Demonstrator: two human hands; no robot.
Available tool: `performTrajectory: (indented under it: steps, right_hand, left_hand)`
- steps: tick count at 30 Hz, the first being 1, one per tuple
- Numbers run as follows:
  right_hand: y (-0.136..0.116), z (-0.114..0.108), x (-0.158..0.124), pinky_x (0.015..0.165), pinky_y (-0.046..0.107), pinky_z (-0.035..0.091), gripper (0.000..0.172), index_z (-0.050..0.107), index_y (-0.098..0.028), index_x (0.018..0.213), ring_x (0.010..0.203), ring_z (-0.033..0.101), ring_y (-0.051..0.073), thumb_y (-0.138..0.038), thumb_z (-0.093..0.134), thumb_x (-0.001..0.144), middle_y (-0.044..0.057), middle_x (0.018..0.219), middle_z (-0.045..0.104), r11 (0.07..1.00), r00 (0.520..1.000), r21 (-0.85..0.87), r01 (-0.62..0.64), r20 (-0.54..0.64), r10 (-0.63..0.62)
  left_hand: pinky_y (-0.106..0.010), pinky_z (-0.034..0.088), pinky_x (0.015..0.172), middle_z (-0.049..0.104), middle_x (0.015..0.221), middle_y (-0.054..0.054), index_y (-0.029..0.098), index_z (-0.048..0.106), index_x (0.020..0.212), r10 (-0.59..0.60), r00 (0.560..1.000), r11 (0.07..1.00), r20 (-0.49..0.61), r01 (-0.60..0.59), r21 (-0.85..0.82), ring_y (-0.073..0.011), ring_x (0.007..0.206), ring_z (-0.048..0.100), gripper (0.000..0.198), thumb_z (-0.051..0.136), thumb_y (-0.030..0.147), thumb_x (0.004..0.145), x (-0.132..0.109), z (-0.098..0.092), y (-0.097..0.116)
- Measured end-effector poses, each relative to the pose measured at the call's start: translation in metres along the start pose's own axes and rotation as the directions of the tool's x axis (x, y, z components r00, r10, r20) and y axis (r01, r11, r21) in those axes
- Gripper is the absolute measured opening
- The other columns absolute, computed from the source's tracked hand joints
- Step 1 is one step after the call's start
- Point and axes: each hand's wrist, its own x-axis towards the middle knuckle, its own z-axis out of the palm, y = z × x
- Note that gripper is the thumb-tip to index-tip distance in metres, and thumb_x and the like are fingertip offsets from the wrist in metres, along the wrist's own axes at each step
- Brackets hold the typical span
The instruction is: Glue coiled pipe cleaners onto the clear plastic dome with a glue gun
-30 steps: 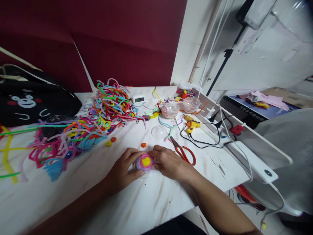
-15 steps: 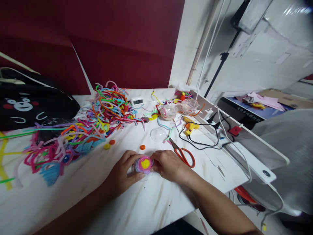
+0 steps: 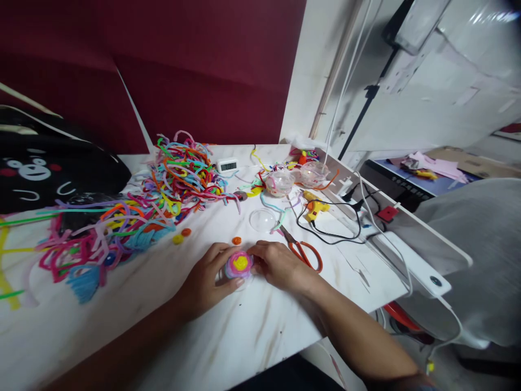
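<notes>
A round coil of pipe cleaners, yellow in the middle with pink and lilac rings around it, sits low over the table's front half. My left hand curves round its left side, thumb in front and fingers behind. From the right, my right hand pinches at the coil's edge with bent fingers. Something clear, perhaps a plastic half shell, shows under the coil, mostly hidden. Just beyond lies a small orange coil. A clear plastic dome and orange-handled scissors lie past my right hand.
A tangled heap of pipe cleaners spreads over the left and back. Behind the scissors is a yellow glue gun with a looped black cable. Clear decorated balls and a small digital clock stand farther back. A white power strip runs along the right edge.
The view has shifted slightly, so everything sits a little higher or to the left. Both hands stay at the coil, which looks tilted a bit differently.
</notes>
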Motion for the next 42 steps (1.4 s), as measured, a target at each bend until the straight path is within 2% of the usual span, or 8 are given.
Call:
performTrajectory:
  steps: [7, 13, 17, 22, 25, 29, 37, 42]
  right_hand:
    - [0.007, -0.007, -0.003, 0.067, 0.027, 0.040, 0.025, 0.070, -0.017, 0.109, 0.080, 0.065, 0.020, -0.018, 0.064, 0.084, 0.007, 0.093, 0.073, 0.998, 1.000, -0.049, -0.029, -0.010, 0.029]
    - [0.011, -0.021, -0.006, 0.071, 0.029, 0.041, 0.032, 0.068, -0.016, 0.116, 0.082, 0.065, 0.019, -0.014, 0.062, 0.085, 0.008, 0.101, 0.071, 0.994, 0.996, -0.079, -0.076, -0.046, 0.072]
    - [0.010, -0.013, -0.008, 0.076, 0.029, 0.045, 0.039, 0.062, -0.016, 0.125, 0.085, 0.065, 0.018, -0.022, 0.064, 0.087, 0.009, 0.111, 0.067, 0.999, 0.999, -0.026, -0.036, -0.020, 0.035]
    - [0.008, 0.000, -0.011, 0.080, 0.031, 0.047, 0.045, 0.054, -0.017, 0.131, 0.091, 0.063, 0.019, -0.029, 0.064, 0.089, 0.009, 0.113, 0.060, 0.993, 1.000, 0.115, 0.025, 0.002, -0.026]
    - [0.008, 0.003, -0.012, 0.081, 0.031, 0.047, 0.040, 0.057, -0.016, 0.127, 0.092, 0.061, 0.019, -0.028, 0.065, 0.089, 0.008, 0.109, 0.059, 0.986, 0.999, 0.166, 0.036, -0.010, -0.035]
    - [0.008, 0.005, -0.011, 0.075, 0.028, 0.046, 0.032, 0.062, -0.017, 0.117, 0.085, 0.060, 0.016, -0.025, 0.066, 0.087, 0.005, 0.100, 0.061, 0.972, 0.999, 0.235, 0.020, -0.046, -0.009]
    - [0.008, 0.008, -0.012, 0.072, 0.027, 0.046, 0.029, 0.065, -0.016, 0.109, 0.080, 0.058, 0.015, -0.026, 0.072, 0.083, 0.003, 0.093, 0.061, 0.946, 0.996, 0.323, -0.027, -0.072, 0.053]
    - [0.009, 0.008, -0.012, 0.072, 0.027, 0.045, 0.029, 0.066, -0.017, 0.110, 0.080, 0.058, 0.015, -0.027, 0.071, 0.083, 0.003, 0.093, 0.060, 0.945, 0.997, 0.325, -0.016, -0.070, 0.042]
  left_hand:
    - [-0.035, 0.053, 0.093, 0.053, 0.116, -0.006, 0.024, 0.057, 0.122, -0.035, 0.999, 0.999, 0.016, 0.036, -0.010, -0.0238, 0.108, 0.060, 0.044, 0.063, 0.029, 0.079, 0.003, -0.004, 0.008]
    - [-0.037, 0.054, 0.090, 0.052, 0.117, -0.006, 0.024, 0.058, 0.121, -0.063, 0.998, 0.998, 0.026, 0.063, -0.009, -0.0241, 0.106, 0.060, 0.043, 0.062, 0.030, 0.078, 0.003, -0.002, 0.007]
    - [-0.037, 0.054, 0.089, 0.052, 0.116, -0.005, 0.025, 0.057, 0.121, -0.034, 0.999, 0.999, -0.011, 0.033, -0.012, -0.0239, 0.106, 0.060, 0.043, 0.063, 0.030, 0.078, 0.002, 0.002, 0.002]
    - [-0.037, 0.054, 0.090, 0.052, 0.116, -0.005, 0.025, 0.056, 0.121, -0.014, 0.999, 1.000, -0.029, 0.014, -0.010, -0.0234, 0.105, 0.060, 0.044, 0.064, 0.031, 0.078, 0.001, 0.003, -0.001]
    - [-0.034, 0.055, 0.088, 0.052, 0.116, -0.004, 0.026, 0.056, 0.122, -0.011, 1.000, 1.000, -0.013, 0.011, -0.001, -0.0221, 0.103, 0.060, 0.045, 0.065, 0.029, 0.078, 0.001, 0.002, -0.001]
    - [-0.033, 0.054, 0.088, 0.052, 0.115, -0.004, 0.025, 0.055, 0.122, 0.003, 1.000, 1.000, -0.014, -0.003, 0.003, -0.0217, 0.103, 0.060, 0.045, 0.065, 0.028, 0.078, 0.001, 0.001, 0.000]
    - [-0.036, 0.052, 0.093, 0.050, 0.117, -0.006, 0.024, 0.052, 0.124, 0.009, 1.000, 1.000, 0.008, -0.009, 0.017, -0.0234, 0.108, 0.057, 0.045, 0.063, 0.027, 0.080, 0.000, 0.000, 0.002]
    - [-0.035, 0.052, 0.092, 0.049, 0.117, -0.006, 0.024, 0.050, 0.125, 0.005, 1.000, 0.999, 0.015, -0.005, 0.036, -0.0231, 0.107, 0.057, 0.045, 0.062, 0.029, 0.082, 0.000, 0.000, 0.004]
